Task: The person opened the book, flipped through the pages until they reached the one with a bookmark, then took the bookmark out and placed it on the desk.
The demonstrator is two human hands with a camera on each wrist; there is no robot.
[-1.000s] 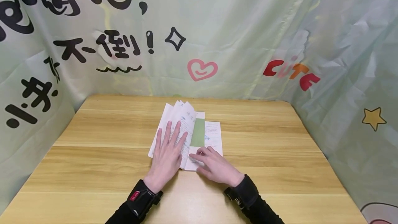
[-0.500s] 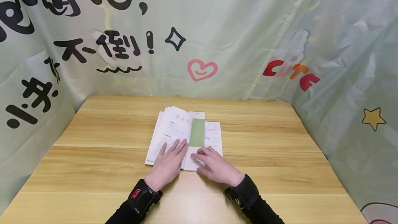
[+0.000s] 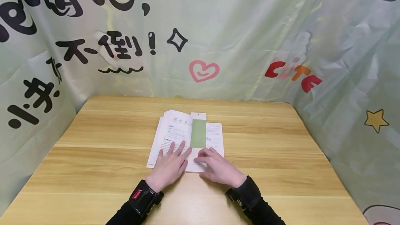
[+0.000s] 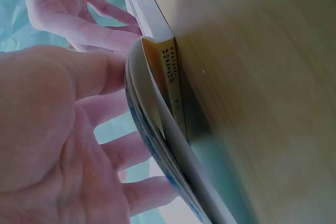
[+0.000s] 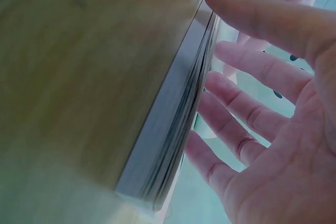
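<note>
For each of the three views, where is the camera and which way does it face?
Head: above, facing forward and down at the table, open book, green bookmark; left hand, right hand and both sleeves show.
Left wrist: low beside the book's edge; left palm shows.
Right wrist: low along the page edges; right fingers show.
Both wrist views share the book.

The left hand [image 3: 170,164] and right hand [image 3: 218,167] pressed flat on an open white printed book [image 3: 175,133] holding a green paper bookmark [image 3: 198,133] on a light wooden table [image 3: 281,155].
</note>
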